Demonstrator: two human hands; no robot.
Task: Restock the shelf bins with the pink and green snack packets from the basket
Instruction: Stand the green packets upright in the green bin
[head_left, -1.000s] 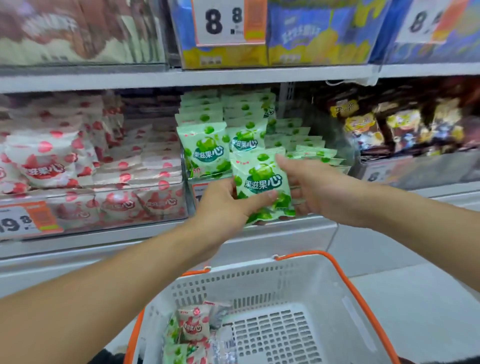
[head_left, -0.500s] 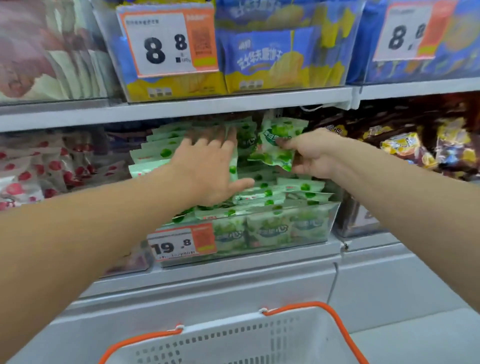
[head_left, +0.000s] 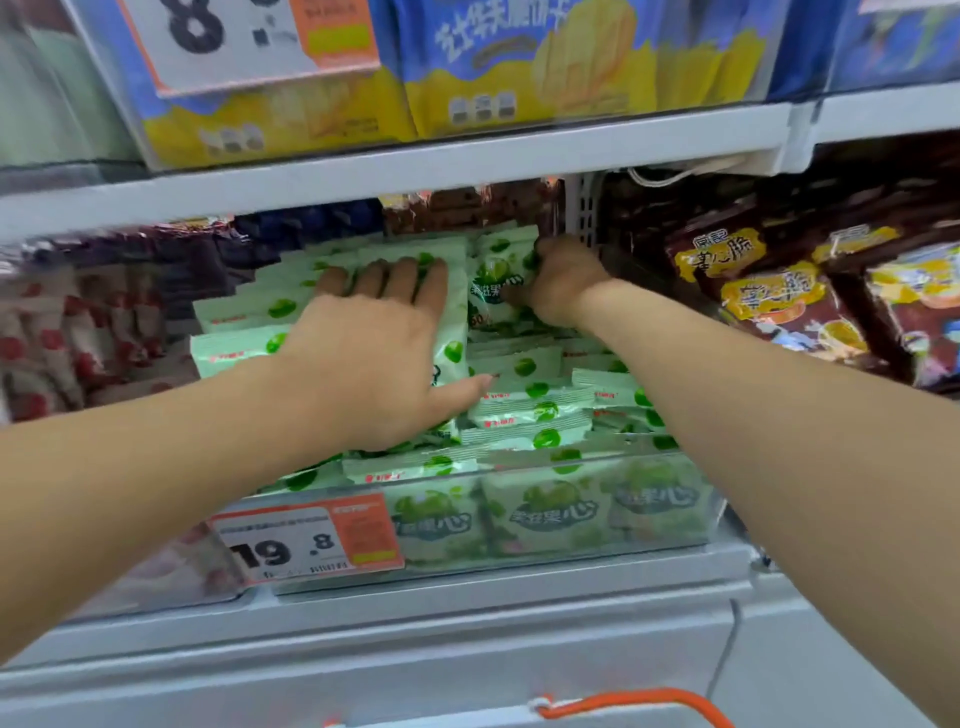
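Observation:
Both hands are deep in the clear shelf bin (head_left: 597, 525) that holds rows of green snack packets (head_left: 524, 410). My left hand (head_left: 374, 353) lies flat with straight fingers on the left stack of green packets and presses it back. My right hand (head_left: 558, 278) pinches one green packet (head_left: 493, 286) upright at the back right of the bin, next to the white divider (head_left: 584, 213). Pink packets (head_left: 47, 343) fill the neighbouring bin on the left, blurred. Only the orange rim of the basket (head_left: 639, 699) shows at the bottom edge.
An orange price tag (head_left: 306, 540) reading 19.8 hangs on the bin front. Dark brown and yellow snack bags (head_left: 779, 291) fill the bin on the right. The shelf above (head_left: 467, 166) carries blue and yellow bags (head_left: 524, 62), leaving a low gap over the bin.
Both hands have gone from in front of the shelf deep into the green bin. The right hand carried the green packet to the back right; the left hand now presses the left stack.

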